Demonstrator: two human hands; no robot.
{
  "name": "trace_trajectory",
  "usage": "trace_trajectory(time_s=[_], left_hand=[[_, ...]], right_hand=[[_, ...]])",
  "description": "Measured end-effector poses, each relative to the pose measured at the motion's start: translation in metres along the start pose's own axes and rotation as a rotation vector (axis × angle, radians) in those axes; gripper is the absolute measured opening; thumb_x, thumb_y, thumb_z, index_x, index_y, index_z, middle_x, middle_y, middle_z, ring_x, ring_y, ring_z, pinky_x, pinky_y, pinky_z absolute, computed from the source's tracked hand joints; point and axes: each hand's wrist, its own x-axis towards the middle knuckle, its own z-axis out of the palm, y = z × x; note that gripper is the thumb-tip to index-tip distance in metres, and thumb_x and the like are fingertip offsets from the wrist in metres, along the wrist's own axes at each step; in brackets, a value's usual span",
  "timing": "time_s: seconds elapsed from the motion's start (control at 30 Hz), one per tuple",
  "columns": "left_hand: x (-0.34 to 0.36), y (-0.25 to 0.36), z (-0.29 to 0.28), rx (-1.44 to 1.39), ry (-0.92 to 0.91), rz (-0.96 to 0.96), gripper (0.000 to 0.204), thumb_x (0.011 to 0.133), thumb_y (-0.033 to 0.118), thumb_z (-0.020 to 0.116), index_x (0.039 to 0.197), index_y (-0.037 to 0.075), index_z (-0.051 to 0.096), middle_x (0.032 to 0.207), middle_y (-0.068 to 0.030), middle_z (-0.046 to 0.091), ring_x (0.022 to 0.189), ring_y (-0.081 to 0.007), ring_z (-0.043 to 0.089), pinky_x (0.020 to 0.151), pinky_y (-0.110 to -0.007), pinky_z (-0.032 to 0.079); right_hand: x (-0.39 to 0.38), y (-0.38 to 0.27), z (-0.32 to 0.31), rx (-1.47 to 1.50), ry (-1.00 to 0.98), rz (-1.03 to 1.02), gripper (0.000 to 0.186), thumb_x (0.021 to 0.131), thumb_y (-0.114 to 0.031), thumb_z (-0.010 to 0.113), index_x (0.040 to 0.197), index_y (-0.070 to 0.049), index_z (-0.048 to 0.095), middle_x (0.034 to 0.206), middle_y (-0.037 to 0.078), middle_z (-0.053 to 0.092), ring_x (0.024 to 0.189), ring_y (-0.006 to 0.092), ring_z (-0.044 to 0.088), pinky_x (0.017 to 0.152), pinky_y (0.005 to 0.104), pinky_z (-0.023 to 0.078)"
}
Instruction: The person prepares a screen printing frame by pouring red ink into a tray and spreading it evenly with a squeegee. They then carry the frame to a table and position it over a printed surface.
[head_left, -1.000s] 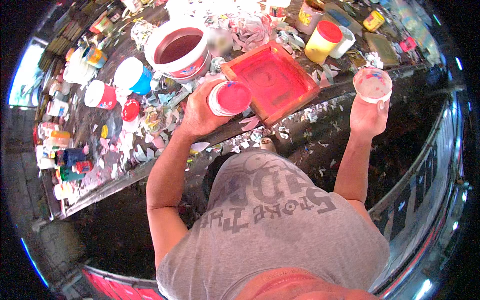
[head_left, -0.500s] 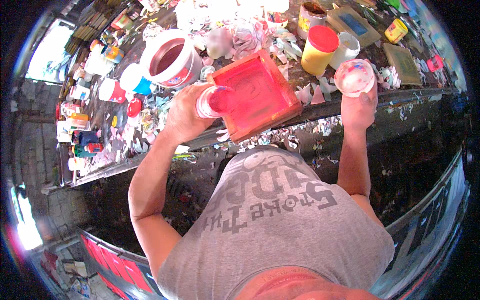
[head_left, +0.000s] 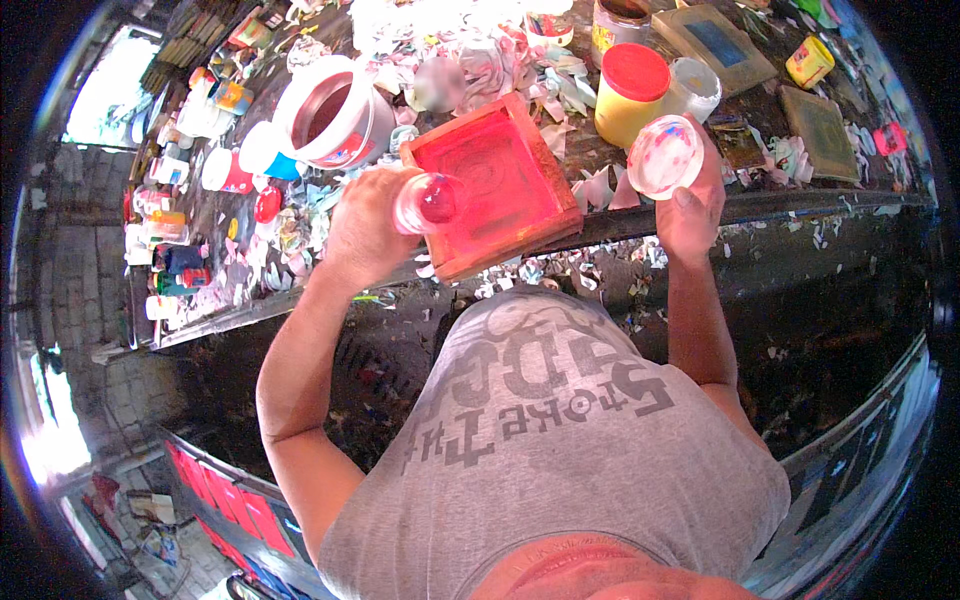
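In my left hand [head_left: 365, 222] is a small white jar [head_left: 410, 208] with red-pink paint, tipped sideways with its mouth over a square red-stained wooden frame [head_left: 500, 180] that rests near the bench edge. Whether paint is flowing out is unclear. My right hand [head_left: 688, 210] grips a round whitish lid [head_left: 662, 158] marked with paint spots, held up to the right of the frame. Just behind the lid stand a yellow container with a red top [head_left: 630, 100] and a translucent white container [head_left: 693, 80].
The bench is strewn with paper scraps [head_left: 480, 70]. A large white bucket [head_left: 345, 140] of dark paint, smaller pots [head_left: 225, 175], a tipped yellow pot [head_left: 808, 62] and flat screens [head_left: 818, 135] surround the frame. The bench's front edge [head_left: 750, 210] runs below my hands.
My left hand has moved left and tipped the jar toward the red frame. My right hand has shifted left, closer to the frame, turning the lid. The view has swung slightly.
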Motion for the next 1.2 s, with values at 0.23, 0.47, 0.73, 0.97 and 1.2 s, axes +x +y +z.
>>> trace_trajectory(time_s=[0.23,0.47,0.73,0.97,1.2], left_hand=[[0.008,0.017,0.016,0.198,-0.037,0.098,0.049,0.079,0.011,0.086,0.126,0.010,0.075,0.116,-0.0126,0.078,0.118,-0.0349,0.074,0.109,-0.052,0.052],[0.021,0.026,0.028,0.259,-0.083,0.106,0.044,0.080,0.012,0.085,0.123,0.011,0.075,0.115,-0.0129,0.079,0.115,-0.0335,0.075,0.107,-0.052,0.053],[0.032,0.041,0.039,0.186,-0.154,-0.024,0.042,0.084,0.019,0.090,0.121,0.011,0.074,0.113,-0.0131,0.079,0.115,-0.0345,0.076,0.105,-0.053,0.056],[0.038,0.050,0.046,0.325,-0.200,-0.034,0.039,0.081,0.018,0.088,0.114,0.006,0.072,0.112,-0.0143,0.079,0.112,-0.0341,0.077,0.100,-0.051,0.059],[0.036,0.051,0.040,0.364,-0.222,-0.025,0.030,0.081,0.013,0.083,0.107,0.005,0.072,0.108,-0.0161,0.080,0.109,-0.0345,0.078,0.099,-0.050,0.061]], right_hand=[[-0.010,0.000,-0.009,-0.018,0.013,0.018,0.113,0.080,-0.040,0.097,0.167,0.006,0.042,0.157,0.018,0.061,0.145,0.0317,0.062,0.125,0.0495,0.049],[-0.018,-0.006,-0.025,-0.004,0.064,-0.041,0.112,0.079,-0.036,0.098,0.167,0.004,0.043,0.163,0.017,0.057,0.149,0.0309,0.058,0.126,0.0493,0.047],[-0.025,-0.015,-0.037,-0.005,0.089,-0.059,0.111,0.079,-0.037,0.099,0.166,0.004,0.045,0.161,0.017,0.059,0.147,0.0302,0.060,0.127,0.0483,0.047],[-0.028,-0.016,-0.040,0.017,0.073,-0.030,0.113,0.078,-0.039,0.101,0.166,0.004,0.045,0.161,0.016,0.060,0.147,0.0291,0.061,0.126,0.0480,0.048],[-0.029,-0.017,-0.036,-0.004,0.076,-0.038,0.113,0.079,-0.040,0.101,0.166,0.004,0.045,0.162,0.016,0.059,0.148,0.0293,0.059,0.126,0.0485,0.047]])
